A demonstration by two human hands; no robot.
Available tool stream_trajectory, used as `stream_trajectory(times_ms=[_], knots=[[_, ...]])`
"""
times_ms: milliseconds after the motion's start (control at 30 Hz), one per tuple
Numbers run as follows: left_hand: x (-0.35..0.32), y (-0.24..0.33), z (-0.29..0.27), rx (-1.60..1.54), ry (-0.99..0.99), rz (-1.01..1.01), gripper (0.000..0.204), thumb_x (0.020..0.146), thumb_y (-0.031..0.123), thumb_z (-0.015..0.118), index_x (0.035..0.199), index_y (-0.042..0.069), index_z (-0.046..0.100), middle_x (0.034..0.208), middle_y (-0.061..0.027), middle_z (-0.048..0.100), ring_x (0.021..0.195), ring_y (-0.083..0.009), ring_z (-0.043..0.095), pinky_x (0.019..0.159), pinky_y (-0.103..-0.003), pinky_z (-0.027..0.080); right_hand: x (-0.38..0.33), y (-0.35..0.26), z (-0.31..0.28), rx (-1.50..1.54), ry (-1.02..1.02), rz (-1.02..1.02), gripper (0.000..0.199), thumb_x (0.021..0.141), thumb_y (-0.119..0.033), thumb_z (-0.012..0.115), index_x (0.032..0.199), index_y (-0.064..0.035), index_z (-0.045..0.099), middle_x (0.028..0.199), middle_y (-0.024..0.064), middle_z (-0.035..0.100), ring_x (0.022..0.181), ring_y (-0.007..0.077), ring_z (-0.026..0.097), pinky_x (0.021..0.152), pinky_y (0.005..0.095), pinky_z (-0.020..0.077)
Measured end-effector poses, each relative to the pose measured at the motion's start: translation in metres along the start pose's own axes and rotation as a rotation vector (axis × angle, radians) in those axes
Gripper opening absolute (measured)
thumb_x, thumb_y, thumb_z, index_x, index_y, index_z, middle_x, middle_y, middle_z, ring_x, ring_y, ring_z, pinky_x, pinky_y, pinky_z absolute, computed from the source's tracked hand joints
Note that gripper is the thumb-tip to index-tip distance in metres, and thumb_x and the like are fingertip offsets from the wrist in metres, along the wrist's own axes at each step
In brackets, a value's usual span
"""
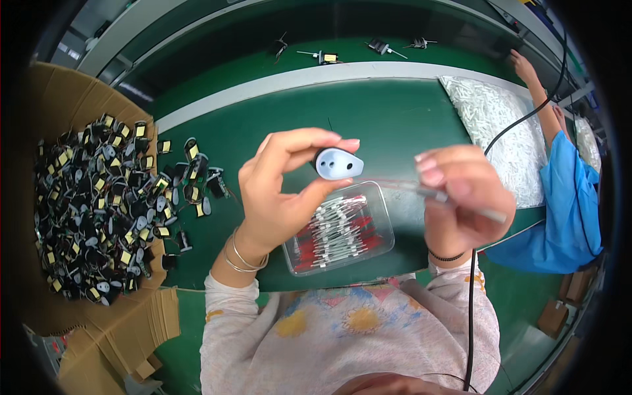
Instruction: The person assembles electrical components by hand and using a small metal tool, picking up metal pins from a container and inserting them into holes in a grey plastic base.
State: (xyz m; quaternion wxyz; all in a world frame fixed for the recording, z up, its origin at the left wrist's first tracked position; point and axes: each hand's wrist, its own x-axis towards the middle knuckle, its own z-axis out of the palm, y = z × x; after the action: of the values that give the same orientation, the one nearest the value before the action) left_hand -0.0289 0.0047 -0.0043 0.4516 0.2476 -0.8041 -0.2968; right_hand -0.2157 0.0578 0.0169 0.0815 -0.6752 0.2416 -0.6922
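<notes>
My left hand [266, 181] pinches a small motor-like unit [338, 164] between thumb and fingers. Its light grey teardrop-shaped face, with dark holes, is turned up, and a black body shows behind it. To the right, my right hand [464, 194] is blurred but closed on a thin grey-white stick-like piece [488, 214] that pokes out below the fingers. Thin reddish wires [388, 182] stretch between the two hands. Below them sits a clear plastic box [289, 258], holding several white-tipped red leads [339, 230] in layered rows.
A large cardboard box [170, 309] on the left is heaped with black-and-grey units [105, 210]; several [197, 171] lie on the green table beside it. A bag of white tubes [503, 141] lies right. More units [327, 58] rest beyond the pale rail. A black cable [471, 316] crosses near my right arm. A blue-clothed co-worker [569, 197] reaches in.
</notes>
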Motion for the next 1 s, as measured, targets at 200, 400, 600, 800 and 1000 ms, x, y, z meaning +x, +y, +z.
stream_trajectory(times_ms=[200, 400, 600, 800, 1000], knots=[[0.009, -0.003, 0.008, 0.006, 0.137, 0.172, 0.033, 0.067, 0.004, 0.076, 0.093, 0.006, 0.056, 0.093, -0.0061, 0.07, 0.087, -0.0163, 0.067, 0.077, -0.025, 0.043, 0.003, 0.001, 0.002, -0.24, -0.111, -0.098, 0.022, 0.059, 0.006, 0.073, 0.078, -0.0006, 0.065, 0.082, 0.0112, 0.066, 0.072, 0.0235, 0.065, 0.066, 0.0306, 0.056], [0.009, -0.006, -0.003, 0.098, 0.03, 0.195, 0.04, 0.069, -0.002, 0.074, 0.097, 0.003, 0.046, 0.093, -0.0175, 0.068, 0.088, -0.0234, 0.065, 0.078, -0.028, 0.044, 0.003, 0.007, 0.004, -0.234, -0.164, -0.116, 0.015, 0.065, 0.001, 0.07, 0.079, 0.0007, 0.064, 0.082, 0.0127, 0.066, 0.072, 0.0239, 0.064, 0.067, 0.033, 0.0569], [0.003, -0.007, -0.001, 0.068, 0.165, 0.141, 0.035, 0.065, 0.001, 0.075, 0.095, 0.004, 0.056, 0.092, -0.0068, 0.071, 0.069, -0.0125, 0.064, 0.067, -0.023, 0.041, 0.002, 0.009, 0.001, -0.232, -0.264, -0.26, 0.022, 0.068, 0.003, 0.065, 0.087, -0.0003, 0.054, 0.081, 0.0144, 0.062, 0.069, 0.0242, 0.061, 0.062, 0.0373, 0.057], [0.003, -0.003, 0.001, 0.067, 0.155, 0.132, 0.037, 0.063, -0.001, 0.074, 0.094, 0.003, 0.055, 0.092, -0.0083, 0.071, 0.069, -0.0116, 0.064, 0.065, -0.021, 0.04, 0.002, 0.004, 0.0, -0.265, -0.275, -0.289, 0.021, 0.072, 0.003, 0.063, 0.088, -0.0011, 0.051, 0.08, 0.0145, 0.06, 0.068, 0.0237, 0.06, 0.062, 0.0384, 0.0579], [0.002, 0.001, 0.002, 0.078, 0.156, 0.126, 0.038, 0.061, -0.003, 0.074, 0.094, 0.003, 0.056, 0.092, -0.008, 0.071, 0.067, -0.0116, 0.063, 0.065, -0.022, 0.039, 0.001, 0.002, 0.001, -0.273, -0.274, -0.267, 0.02, 0.073, 0.003, 0.064, 0.089, -0.0007, 0.051, 0.082, 0.0148, 0.061, 0.069, 0.0239, 0.06, 0.064, 0.0381, 0.0582]])
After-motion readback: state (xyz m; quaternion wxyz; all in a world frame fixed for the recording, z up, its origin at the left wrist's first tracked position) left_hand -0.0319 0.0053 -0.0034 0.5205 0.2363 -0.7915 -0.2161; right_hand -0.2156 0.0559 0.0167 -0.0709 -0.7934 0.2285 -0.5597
